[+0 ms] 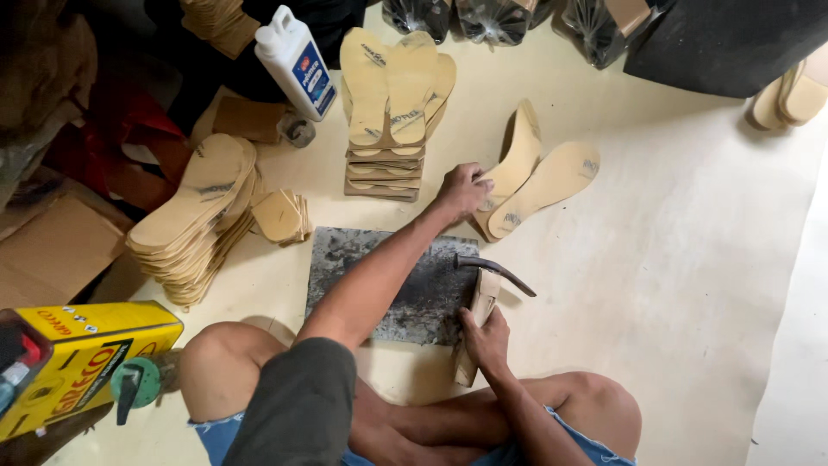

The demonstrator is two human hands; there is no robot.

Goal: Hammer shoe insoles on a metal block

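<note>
My left hand [462,189] reaches forward and rests its fingers on a tan shoe insole [516,164], one of two lying side by side beyond the slab. The second insole [549,183] lies just to its right. My right hand [486,338] grips the wooden handle of a hammer [483,289], whose dark curved metal head points right. The hammer rests at the right edge of a dark grey stone slab [388,276] set on the floor in front of my crossed legs.
A tall stack of insoles [392,112] stands behind the slab. A fanned pile of insoles [194,216] and small heel pieces [280,216] lie left. A white glue bottle [296,60], a yellow tin [82,354] and plastic-wrapped bundles [492,17] ring the pale floor.
</note>
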